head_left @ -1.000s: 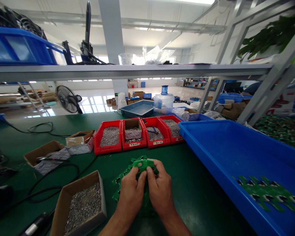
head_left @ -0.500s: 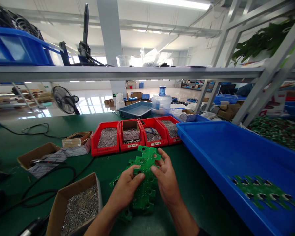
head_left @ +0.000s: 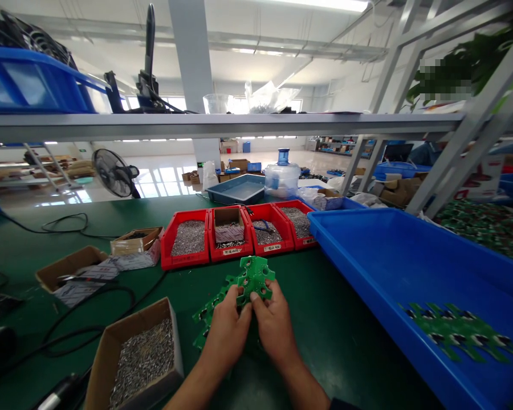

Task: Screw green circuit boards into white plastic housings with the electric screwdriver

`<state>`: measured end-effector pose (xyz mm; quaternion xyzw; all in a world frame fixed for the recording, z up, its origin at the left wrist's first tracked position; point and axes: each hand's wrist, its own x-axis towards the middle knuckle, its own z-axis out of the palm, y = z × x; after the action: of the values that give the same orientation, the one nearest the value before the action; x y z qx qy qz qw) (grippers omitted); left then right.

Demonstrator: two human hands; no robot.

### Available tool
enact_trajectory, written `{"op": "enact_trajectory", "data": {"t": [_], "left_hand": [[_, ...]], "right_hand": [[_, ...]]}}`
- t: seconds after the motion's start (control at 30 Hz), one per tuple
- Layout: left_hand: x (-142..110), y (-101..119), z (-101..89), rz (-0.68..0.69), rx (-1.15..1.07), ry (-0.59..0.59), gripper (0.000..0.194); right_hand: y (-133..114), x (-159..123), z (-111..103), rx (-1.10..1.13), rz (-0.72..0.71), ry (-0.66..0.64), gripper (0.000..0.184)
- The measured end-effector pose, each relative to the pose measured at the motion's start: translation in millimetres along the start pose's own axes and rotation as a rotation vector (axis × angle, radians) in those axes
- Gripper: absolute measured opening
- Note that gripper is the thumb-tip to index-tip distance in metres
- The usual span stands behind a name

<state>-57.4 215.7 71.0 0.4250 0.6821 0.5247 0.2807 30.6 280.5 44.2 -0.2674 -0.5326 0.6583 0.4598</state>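
My left hand and my right hand are side by side over the green mat, both closed on a green circuit board panel that sticks up past my fingertips. A further green panel lies flat on the mat under my left hand. To the right a big blue bin holds another green panel on its floor.
Several red trays of small metal parts stand in a row ahead. A cardboard box of metal pieces sits at the near left, with more boxes, black cables and a fan beyond. A shelf runs overhead.
Half a second ago my hands were apart, holding the panel upright by its edges. Now they have drawn together on its lower part and the panel sits lower.
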Motion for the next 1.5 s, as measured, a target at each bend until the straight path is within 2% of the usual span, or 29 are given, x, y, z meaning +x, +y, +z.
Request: {"op": "enact_trajectory", "data": {"t": [0.13,0.27,0.37,0.43,0.5,0.6,0.67,0.77,0.8,0.87,0.93,1.0,1.07,1.27,1.37,1.5], "left_hand": [[5.0,-2.6,-7.5,-0.103,-0.259,-0.159,0.033],[7.6,-3.9,-9.7,-0.184,-0.415,-0.151,0.040],[7.6,-5.4,-9.9,-0.194,-0.357,-0.113,0.043],[5.6,-8.0,-9.6,-0.176,-0.218,-0.110,0.042],[2.0,-11.3,-9.3,-0.127,0.026,-0.177,0.044],[-3.0,-13.5,-11.5,-0.036,0.358,-0.309,0.046],[-3.3,-10.6,-14.9,0.014,0.441,-0.285,0.040],[-0.2,-1.0,-17.5,0.050,0.378,-0.192,0.036],[0.6,2.0,-16.5,0.025,0.290,-0.211,0.038],[0.5,5.1,-11.6,-0.072,0.082,-0.338,0.040],[-1.7,3.6,-4.8,-0.146,-0.044,-0.469,0.035],[-4.2,-1.0,0.7,-0.160,-0.068,-0.526,0.023],[-5.4,-6.0,3.5,-0.161,-0.032,-0.527,0.015],[-4.1,-10.6,5.0,-0.200,0.017,-0.514,0.005],[-4.4,-10.2,4.7,-0.196,0.024,-0.517,0.005],[-3.2,-11.9,1.9,-0.197,0.044,-0.510,0.006]], "right_hand": [[-5.4,6.9,-9.0,0.183,0.114,-0.037,0.031],[-15.7,13.7,-26.3,0.098,0.069,-0.041,0.030],[-24.1,18.8,-42.2,0.031,0.042,-0.001,0.031],[-28.4,22.3,-52.7,0.070,0.092,0.055,0.039],[-30.9,25.3,-62.2,0.125,0.166,0.095,0.050],[-30.2,27.6,-72.4,0.139,0.209,0.064,0.061],[-27.1,27.7,-74.9,0.136,0.203,0.034,0.066],[-20.5,26.2,-71.2,0.172,0.223,0.021,0.077],[-18.3,25.6,-68.7,0.185,0.230,0.014,0.080],[-14.2,24.8,-64.1,0.179,0.243,-0.016,0.079],[-10.7,25.3,-62.2,0.030,0.213,-0.027,0.064],[-7.9,27.1,-63.8,-0.199,0.139,-0.001,0.055],[-5.7,29.4,-67.1,-0.386,0.059,0.032,0.054],[0.4,30.6,-68.1,-0.674,-0.041,0.037,0.039],[-0.2,31.6,-69.8,-0.793,-0.047,0.004,0.035],[-6.7,36.2,-86.3,-0.968,0.038,0.015,0.033]]}}
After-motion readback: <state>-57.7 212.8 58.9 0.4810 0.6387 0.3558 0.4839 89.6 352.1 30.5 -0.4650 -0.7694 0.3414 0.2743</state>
